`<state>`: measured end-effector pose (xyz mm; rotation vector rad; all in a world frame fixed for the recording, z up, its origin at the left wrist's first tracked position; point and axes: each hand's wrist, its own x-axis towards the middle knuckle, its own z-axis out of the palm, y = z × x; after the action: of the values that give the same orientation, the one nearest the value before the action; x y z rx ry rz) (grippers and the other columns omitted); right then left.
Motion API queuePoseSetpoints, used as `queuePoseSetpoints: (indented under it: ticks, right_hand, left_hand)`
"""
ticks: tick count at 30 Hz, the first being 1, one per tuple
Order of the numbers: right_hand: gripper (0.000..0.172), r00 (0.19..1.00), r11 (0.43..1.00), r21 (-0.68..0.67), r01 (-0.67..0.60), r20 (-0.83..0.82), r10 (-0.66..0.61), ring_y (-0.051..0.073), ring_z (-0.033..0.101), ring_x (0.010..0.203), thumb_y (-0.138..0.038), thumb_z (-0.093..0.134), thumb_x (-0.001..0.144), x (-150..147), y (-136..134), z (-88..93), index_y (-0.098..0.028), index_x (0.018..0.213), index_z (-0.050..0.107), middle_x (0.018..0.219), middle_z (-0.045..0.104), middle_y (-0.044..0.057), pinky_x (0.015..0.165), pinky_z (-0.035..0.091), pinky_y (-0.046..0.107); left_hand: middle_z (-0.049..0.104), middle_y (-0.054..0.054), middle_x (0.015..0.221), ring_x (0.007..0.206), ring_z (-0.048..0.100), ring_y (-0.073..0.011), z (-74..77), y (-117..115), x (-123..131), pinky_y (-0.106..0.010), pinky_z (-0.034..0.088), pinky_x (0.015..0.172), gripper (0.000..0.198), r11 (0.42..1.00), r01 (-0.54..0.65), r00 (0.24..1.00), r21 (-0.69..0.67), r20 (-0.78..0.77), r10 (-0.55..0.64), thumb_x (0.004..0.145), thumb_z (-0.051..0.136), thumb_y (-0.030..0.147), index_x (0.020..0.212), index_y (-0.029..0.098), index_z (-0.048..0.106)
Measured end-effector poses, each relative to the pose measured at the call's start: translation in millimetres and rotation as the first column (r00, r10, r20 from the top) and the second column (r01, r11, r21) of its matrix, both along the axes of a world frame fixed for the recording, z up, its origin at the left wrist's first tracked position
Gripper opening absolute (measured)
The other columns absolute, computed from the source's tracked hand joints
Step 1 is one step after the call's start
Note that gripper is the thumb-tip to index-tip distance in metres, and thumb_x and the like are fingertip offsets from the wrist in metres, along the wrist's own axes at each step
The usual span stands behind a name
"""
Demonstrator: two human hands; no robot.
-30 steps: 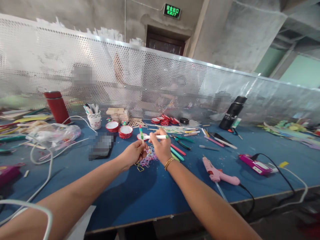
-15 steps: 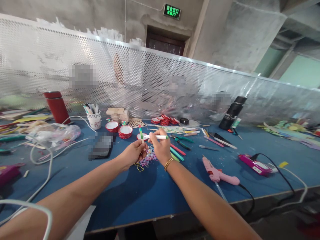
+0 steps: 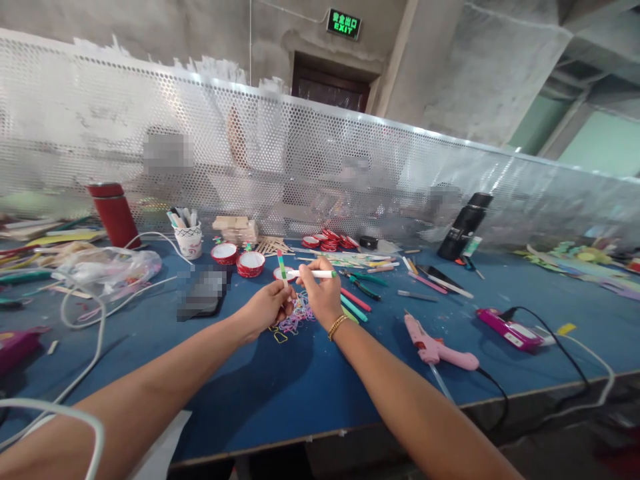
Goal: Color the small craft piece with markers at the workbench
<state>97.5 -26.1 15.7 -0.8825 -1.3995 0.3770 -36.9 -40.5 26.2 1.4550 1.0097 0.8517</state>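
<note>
My left hand pinches the lower end of a thin craft stick, held upright and coloured red, white and green along its length. A white marker with a green end is closed in the fingers of my right hand, its tip at the green part of the stick. Below both hands lies a pile of pastel paper clips, partly covered by them. Just right of my right hand, a red marker and a teal marker lie on the blue table.
Left stand a red thermos, a paper cup of markers and a phone. Behind are red-rimmed round tins and pliers. A pink glue gun, magenta device and black bottle are right.
Almost nothing differs. Both hands, the stick and the marker keep nearly the same place, with the marker tip still at the stick.
</note>
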Motion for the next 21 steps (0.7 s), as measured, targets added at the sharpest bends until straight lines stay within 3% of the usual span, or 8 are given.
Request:
queuePoseSetpoints:
  ticks: [12,21]
  right_hand:
    - [0.019,0.999,1.000,0.006,-0.001,-0.047,0.002,0.013,0.056,0.058,-0.035,0.057,0.086,3.0,2.1,-1.1,-0.022,0.074,0.050,0.060,0.059,-0.004,0.064,0.045,0.027]
    - [0.016,0.994,0.999,-0.003,-0.033,-0.105,0.033,0.015,0.059,0.069,-0.036,0.056,0.083,4.5,6.6,0.7,-0.020,0.084,0.059,0.073,0.063,0.000,0.068,0.048,0.027]
  left_hand:
    - [0.048,0.005,0.052,0.037,0.035,-0.0042,1.4,-1.0,1.1,-0.015,0.020,0.037,0.019,0.999,-0.019,1.000,-0.029,-0.020,0.018,0.093,0.038,0.031,0.081,0.019,0.046]
    - [0.056,0.003,0.063,0.041,0.041,-0.0043,6.2,-5.3,0.4,-0.016,0.019,0.038,0.018,0.998,0.006,1.000,-0.059,0.011,-0.006,0.089,0.045,0.035,0.087,0.018,0.049]
